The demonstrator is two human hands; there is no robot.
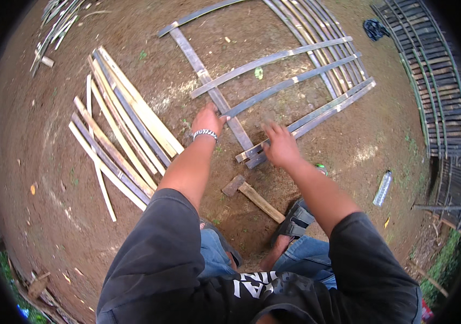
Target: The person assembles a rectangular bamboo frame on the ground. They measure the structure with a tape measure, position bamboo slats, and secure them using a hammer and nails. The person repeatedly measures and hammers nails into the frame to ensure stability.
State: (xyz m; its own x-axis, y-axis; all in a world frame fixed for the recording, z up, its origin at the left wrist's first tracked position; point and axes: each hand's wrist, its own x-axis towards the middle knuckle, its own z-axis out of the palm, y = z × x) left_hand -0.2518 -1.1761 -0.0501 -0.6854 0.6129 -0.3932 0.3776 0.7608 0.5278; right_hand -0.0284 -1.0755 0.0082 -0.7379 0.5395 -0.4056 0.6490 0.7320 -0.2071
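Note:
A frame of bamboo slats lies on the ground before me. Several long slats run side by side at its far right, and cross slats bridge to a single upright slat on the left. My left hand, with a chain bracelet at the wrist, pinches the left end of a middle cross slat where it meets the upright. Fingers apart and slightly blurred, my right hand is over the nearest pair of slats; whether it touches them I cannot tell. Between my feet rests a wooden-handled hammer or hatchet.
Loose split bamboo strips lie fanned out on the left. More thin strips are at the far left. A clear plastic bottle, a black plastic bag and a finished-looking bamboo panel are to the right.

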